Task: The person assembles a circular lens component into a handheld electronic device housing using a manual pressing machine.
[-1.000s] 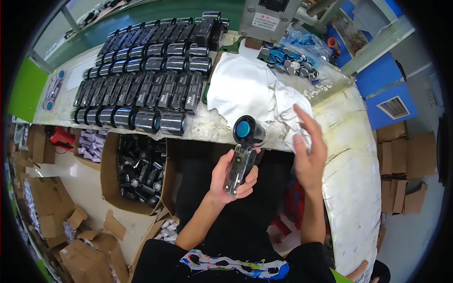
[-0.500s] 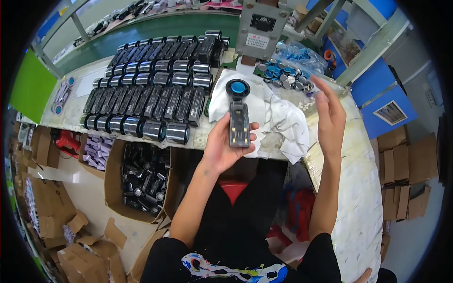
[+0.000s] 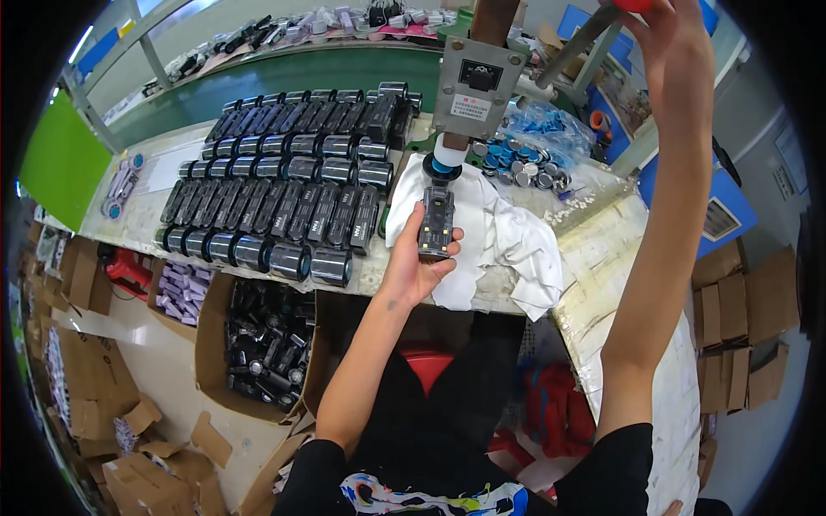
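My left hand (image 3: 406, 268) is wrapped round the dark handle of a small handheld fan (image 3: 437, 222). The fan's round black head, with a blue disc on it, sits beneath the white plunger (image 3: 450, 153) of a lever press (image 3: 471, 90), seemingly touching it. High at the upper right, my right hand (image 3: 677, 39) grips the red knob (image 3: 634, 4) of the press lever (image 3: 576, 52); the view's top edge cuts part of it off. A crumpled white cloth (image 3: 516, 245) lies under and beside the fan.
Rows of similar black fans (image 3: 288, 206) fill the bench's left side. Right of the press lie loose blue and silver discs (image 3: 529, 163) and a plastic bag (image 3: 564, 129). Below stand a carton (image 3: 211, 344) of black parts and one of lilac parts (image 3: 182, 291). A green conveyor (image 3: 344, 62) runs behind.
My right hand has risen from beside the cloth to the lever's red knob. The white plunger is now down at the fan head, which has tilted; my left hand still holds the fan.
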`<state>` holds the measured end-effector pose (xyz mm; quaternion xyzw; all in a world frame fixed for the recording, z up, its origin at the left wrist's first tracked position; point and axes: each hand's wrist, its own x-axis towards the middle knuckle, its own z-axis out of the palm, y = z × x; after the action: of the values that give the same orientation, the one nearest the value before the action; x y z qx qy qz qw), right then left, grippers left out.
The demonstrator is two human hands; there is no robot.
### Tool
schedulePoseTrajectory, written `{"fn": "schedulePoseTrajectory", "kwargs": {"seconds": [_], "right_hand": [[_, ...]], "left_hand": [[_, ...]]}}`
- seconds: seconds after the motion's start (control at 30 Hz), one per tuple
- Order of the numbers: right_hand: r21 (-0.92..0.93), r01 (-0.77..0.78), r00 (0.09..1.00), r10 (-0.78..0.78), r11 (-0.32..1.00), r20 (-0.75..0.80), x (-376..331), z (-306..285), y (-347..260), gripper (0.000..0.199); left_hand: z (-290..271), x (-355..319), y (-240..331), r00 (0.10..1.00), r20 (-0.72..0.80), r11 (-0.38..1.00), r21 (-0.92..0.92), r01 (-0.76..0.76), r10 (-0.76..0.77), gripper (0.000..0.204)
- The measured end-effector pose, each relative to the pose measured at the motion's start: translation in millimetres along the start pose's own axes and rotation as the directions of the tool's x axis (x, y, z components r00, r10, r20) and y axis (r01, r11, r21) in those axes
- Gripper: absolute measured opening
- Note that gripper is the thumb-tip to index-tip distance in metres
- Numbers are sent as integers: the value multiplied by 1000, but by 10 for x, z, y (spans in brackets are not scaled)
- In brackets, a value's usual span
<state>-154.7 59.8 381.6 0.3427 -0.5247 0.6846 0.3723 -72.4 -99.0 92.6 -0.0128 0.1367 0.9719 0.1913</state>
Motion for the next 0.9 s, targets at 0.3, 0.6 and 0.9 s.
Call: {"fn": "schedulePoseTrajectory", "kwargs": {"seconds": [0.3,0.6,0.9], "right_hand": [[-113,-303,934,319,946,163,147,146,22,32],[-22,-234,967,235,972,94,-35,168,49,33],[-72,-135,991,135,988,5,-433,207,-129,40]], "left_hand": [[-3,49,13,1000,-6,999,34,19,-19,41],[27,39,-16,999,-44,997,82,-12,16,50],[47,38,-32,999,-43,995,100,-16,20,50]]}}
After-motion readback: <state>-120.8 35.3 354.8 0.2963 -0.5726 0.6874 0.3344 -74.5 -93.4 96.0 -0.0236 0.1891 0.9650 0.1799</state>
